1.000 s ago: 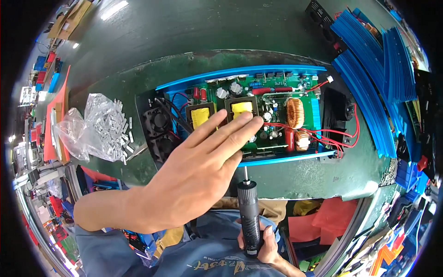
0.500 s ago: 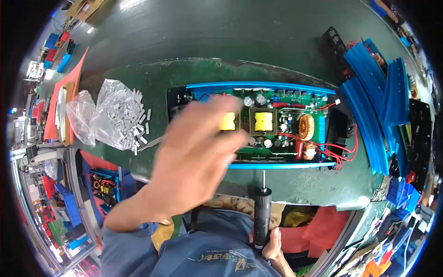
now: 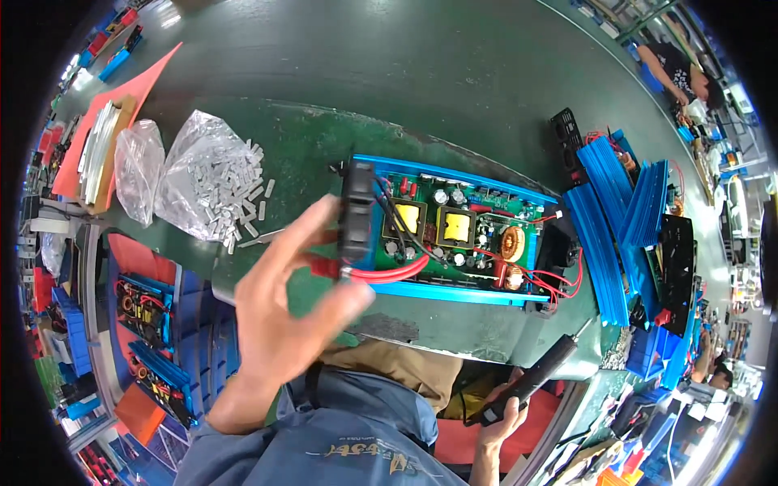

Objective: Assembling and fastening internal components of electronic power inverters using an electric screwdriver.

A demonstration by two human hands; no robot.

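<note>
Blue-framed circuit unit [image 3: 455, 235] lies open side up on the green surface [image 3: 312, 134], in front of the person's body; a shove at one end could swing it askew, since no hand visibly braces its frame. Its black fan panel [image 3: 357, 212] stands up at the left end, and poor support there might let it tip and tug the wiring. The thick red cables [image 3: 399, 274] loop close to the frame's near wall, so they could get pinched between panel and edge. Thinner black wires [image 3: 396, 217] cross over the board and might snag on its components.

The left forearm rises from the lower edge, and the left hand [image 3: 275, 312] curves round the panel's outer side. Its fingers are spread, thumb well apart; blur hides whether any touch it. Lower and to the right, the right hand [image 3: 506, 413] has its fingers wrapped around a black screwdriver [image 3: 535, 377], tilted, with its slim tip pointing up and rightward, clear of the unit.
</note>
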